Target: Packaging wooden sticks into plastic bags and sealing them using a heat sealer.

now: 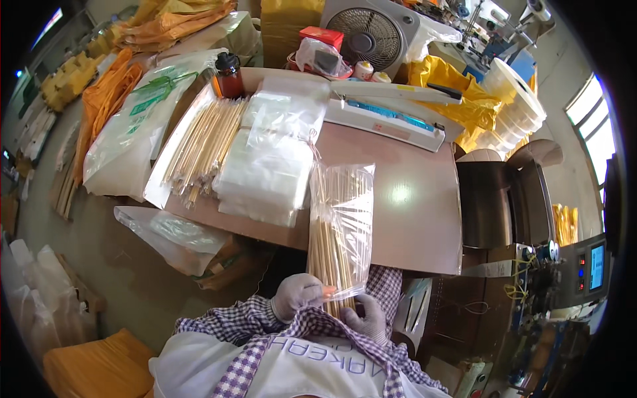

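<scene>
A bundle of thin wooden sticks (332, 255) lies partly inside a clear plastic bag (361, 225), its far end resting on the table and its near end close to my body. My left hand (298, 297), in a grey glove with bare fingertips, is closed on the left edge of the bag's near opening. On the right side, my right hand (368, 318), also gloved, grips the bag's rim beside the stick ends, which stick out of the opening. Left of the bag is a stack of flat clear bags (265, 166), next to a pile of sticks (206, 142).
A long white sealer (391, 123) stands at the table's back, with a fan (365, 43) behind it. A dark bottle (229, 74) stands beyond the sticks. Metal chute (488, 205) and control screen (596, 265) are at right. The brown table (418, 199) ends before my lap.
</scene>
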A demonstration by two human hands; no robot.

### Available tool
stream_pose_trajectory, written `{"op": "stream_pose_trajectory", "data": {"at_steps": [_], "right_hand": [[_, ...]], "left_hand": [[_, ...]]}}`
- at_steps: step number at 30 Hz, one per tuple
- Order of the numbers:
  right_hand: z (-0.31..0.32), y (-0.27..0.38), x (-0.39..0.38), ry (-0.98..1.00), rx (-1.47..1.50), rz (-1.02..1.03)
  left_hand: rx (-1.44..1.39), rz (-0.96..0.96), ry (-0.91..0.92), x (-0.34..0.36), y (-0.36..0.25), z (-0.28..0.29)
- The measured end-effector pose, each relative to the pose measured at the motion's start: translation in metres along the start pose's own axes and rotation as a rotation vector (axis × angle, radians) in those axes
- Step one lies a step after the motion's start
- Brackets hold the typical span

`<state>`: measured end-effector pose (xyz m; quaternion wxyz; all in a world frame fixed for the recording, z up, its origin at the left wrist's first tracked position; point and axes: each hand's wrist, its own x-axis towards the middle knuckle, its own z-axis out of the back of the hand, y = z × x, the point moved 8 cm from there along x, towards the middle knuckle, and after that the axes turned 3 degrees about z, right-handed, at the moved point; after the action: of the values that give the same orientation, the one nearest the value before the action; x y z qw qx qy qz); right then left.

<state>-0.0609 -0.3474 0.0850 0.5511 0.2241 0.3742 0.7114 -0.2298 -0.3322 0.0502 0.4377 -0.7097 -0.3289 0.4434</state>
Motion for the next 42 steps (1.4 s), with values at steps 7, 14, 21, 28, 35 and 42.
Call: {"op": "stream_pose_trajectory", "data": {"at_steps": [7, 14, 21, 28, 35, 42], "right_hand": [[0.115, 0.117, 0.125, -0.595, -0.416, 0.8], [0.266, 0.225, 0.204, -0.674, -0.43, 0.695], [0.205, 0.11, 0.249, -0.374, -0.63, 0.377], [0.272, 0.22, 0.176, -0.563, 0.151, 0.649], [0.213, 0.134, 0.205, -0.469, -0.226, 0.678], [0.269, 0.194, 0.147, -0.68, 0.184, 0.663]], "left_hand": [[0.476, -0.397, -0.19, 0.076, -0.164, -0.005], [1.235, -1.242, -0.461, 0.075, -0.433, 0.011], [1.195, -0.099, -0.18, 0.174, -0.279, 0.076], [0.679, -0.749, -0.366, 0.077, -0.418, 0.071], [1.47, -0.906, -0.246, 0.125, -0.309, 0.073], [0.819, -0.884, -0.33, 0.051, -0.41, 0.04]]}}
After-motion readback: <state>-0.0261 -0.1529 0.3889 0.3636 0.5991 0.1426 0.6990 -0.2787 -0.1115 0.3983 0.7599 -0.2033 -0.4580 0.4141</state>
